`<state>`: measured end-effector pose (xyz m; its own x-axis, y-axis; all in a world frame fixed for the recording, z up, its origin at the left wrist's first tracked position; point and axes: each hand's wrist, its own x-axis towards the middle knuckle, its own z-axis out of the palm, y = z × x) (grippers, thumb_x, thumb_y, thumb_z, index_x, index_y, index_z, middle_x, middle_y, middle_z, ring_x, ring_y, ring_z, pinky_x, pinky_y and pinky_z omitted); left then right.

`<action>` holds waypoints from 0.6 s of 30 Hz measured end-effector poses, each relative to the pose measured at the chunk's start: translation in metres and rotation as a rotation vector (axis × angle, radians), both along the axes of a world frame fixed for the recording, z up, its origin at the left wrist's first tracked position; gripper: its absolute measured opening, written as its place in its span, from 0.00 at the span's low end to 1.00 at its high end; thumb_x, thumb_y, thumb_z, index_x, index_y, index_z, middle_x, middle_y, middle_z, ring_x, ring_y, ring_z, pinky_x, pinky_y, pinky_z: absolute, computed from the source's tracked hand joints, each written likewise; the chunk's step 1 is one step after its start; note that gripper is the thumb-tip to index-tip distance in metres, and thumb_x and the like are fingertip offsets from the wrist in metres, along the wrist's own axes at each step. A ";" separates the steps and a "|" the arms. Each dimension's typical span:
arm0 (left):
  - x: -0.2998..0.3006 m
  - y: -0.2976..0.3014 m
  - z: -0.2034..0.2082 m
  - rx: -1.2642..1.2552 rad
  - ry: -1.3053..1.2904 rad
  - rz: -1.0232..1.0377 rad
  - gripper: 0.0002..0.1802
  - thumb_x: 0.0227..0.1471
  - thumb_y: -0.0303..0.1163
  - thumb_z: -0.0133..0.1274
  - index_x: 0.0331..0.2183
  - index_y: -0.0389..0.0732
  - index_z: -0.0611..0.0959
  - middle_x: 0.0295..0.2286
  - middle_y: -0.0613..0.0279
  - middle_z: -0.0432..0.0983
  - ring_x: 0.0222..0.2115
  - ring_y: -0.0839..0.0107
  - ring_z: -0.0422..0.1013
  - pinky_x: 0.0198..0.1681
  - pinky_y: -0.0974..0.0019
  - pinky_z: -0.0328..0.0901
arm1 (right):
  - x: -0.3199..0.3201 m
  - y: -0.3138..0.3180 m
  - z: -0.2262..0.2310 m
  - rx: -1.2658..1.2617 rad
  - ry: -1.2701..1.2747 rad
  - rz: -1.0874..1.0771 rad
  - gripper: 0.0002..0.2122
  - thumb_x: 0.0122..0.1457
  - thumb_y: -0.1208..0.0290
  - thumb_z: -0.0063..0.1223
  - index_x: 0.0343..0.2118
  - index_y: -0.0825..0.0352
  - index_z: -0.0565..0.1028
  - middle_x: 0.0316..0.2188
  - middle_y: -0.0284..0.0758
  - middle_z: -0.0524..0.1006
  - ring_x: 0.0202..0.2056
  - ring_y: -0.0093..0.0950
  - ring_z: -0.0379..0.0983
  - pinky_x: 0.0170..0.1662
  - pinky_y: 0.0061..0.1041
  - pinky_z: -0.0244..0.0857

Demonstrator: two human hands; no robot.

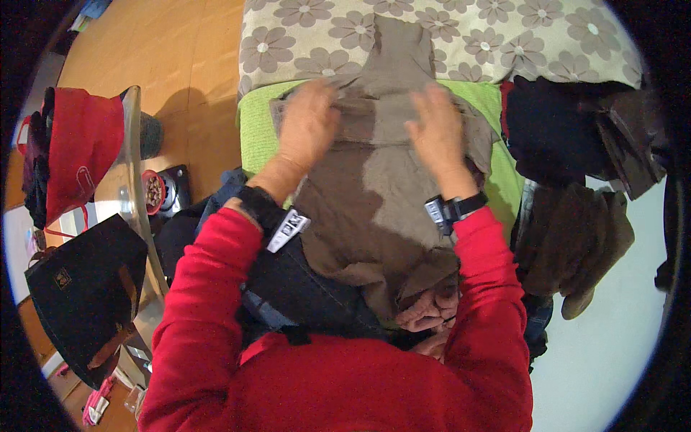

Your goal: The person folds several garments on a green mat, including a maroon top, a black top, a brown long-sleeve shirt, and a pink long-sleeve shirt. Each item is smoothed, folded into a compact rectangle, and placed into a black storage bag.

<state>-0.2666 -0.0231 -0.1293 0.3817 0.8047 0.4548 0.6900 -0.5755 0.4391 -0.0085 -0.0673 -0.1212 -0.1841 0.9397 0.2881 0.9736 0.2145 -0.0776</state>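
A taupe-brown high-necked top point(345, 209) lies spread out in front of me, its neck point(402, 50) pointing away and its near end bunched at my lap. My left hand point(309, 119) is over the upper left part of the top, fingers stretched out and smeared by motion. Over the upper right part is my right hand point(437, 126), with its fingers extended and the thumb apart. Neither hand visibly grips the cloth. I cannot tell how firmly either palm touches it. The top rests partly on a lime-green cloth point(255, 137).
Beyond is a cover with a flower pattern point(482, 43). Dark folded clothes point(547, 129) and brown garments point(568, 237) lie on the right. To the left stand a chair point(137, 165) with a red cloth point(83, 140) and a black bag point(86, 288). A red bowl point(152, 191) sits behind the chair.
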 end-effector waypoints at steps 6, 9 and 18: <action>-0.004 -0.019 -0.024 -0.147 0.461 -0.106 0.34 0.49 0.48 0.45 0.57 0.49 0.59 0.59 0.62 0.47 0.60 0.60 0.44 0.59 0.48 0.39 | 0.032 -0.007 -0.030 -0.141 -0.092 -0.004 0.28 0.50 0.56 0.51 0.55 0.55 0.61 0.59 0.37 0.55 0.59 0.40 0.49 0.57 0.48 0.45; -0.009 -0.014 -0.033 -0.097 0.430 -0.138 0.35 0.48 0.49 0.46 0.57 0.51 0.59 0.59 0.62 0.48 0.59 0.60 0.44 0.59 0.47 0.39 | 0.080 -0.009 -0.040 -0.106 -0.121 -0.070 0.28 0.52 0.54 0.48 0.56 0.54 0.60 0.60 0.35 0.53 0.59 0.40 0.48 0.57 0.48 0.45; -0.043 -0.062 -0.011 -0.221 0.508 -0.015 0.35 0.44 0.45 0.53 0.54 0.48 0.64 0.57 0.54 0.51 0.57 0.53 0.49 0.56 0.48 0.50 | 0.091 -0.068 0.008 -0.186 -0.113 -0.262 0.23 0.56 0.58 0.44 0.55 0.56 0.61 0.58 0.38 0.57 0.57 0.39 0.54 0.56 0.41 0.51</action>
